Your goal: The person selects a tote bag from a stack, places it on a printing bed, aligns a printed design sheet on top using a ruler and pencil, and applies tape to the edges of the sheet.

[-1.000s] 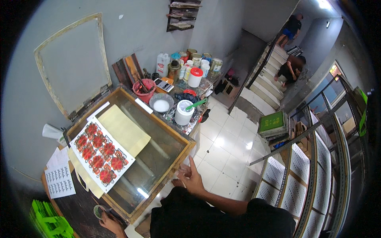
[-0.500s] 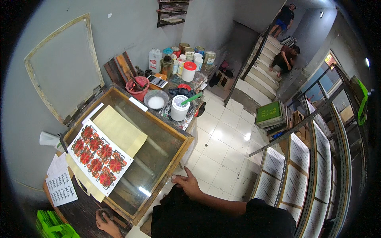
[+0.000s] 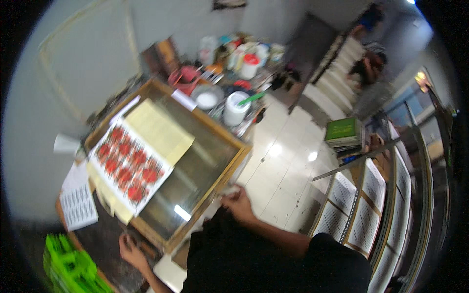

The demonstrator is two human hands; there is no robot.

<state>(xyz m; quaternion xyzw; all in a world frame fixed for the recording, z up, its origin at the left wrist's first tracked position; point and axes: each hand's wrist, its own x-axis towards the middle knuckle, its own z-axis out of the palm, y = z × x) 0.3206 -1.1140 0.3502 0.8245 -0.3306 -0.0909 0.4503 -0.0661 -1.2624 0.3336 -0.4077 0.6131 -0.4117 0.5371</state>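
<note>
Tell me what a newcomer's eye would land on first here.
Probably the red-patterned sheet, lying across the left side of the glass table. Next, the bright green pile at lower left, to the left of the left hand, then the white tub with its green stick, just past the table's upper right edge.

We wear a plain black top [image 3: 264, 263], its cloth dark across the front. Its short right sleeve [image 3: 332, 251] leaves our right forearm [image 3: 279, 235] bare. Our left forearm [image 3: 154, 278], left hand [image 3: 131, 251] and right hand [image 3: 238, 202] are bare too, somewhat blurred.
</note>
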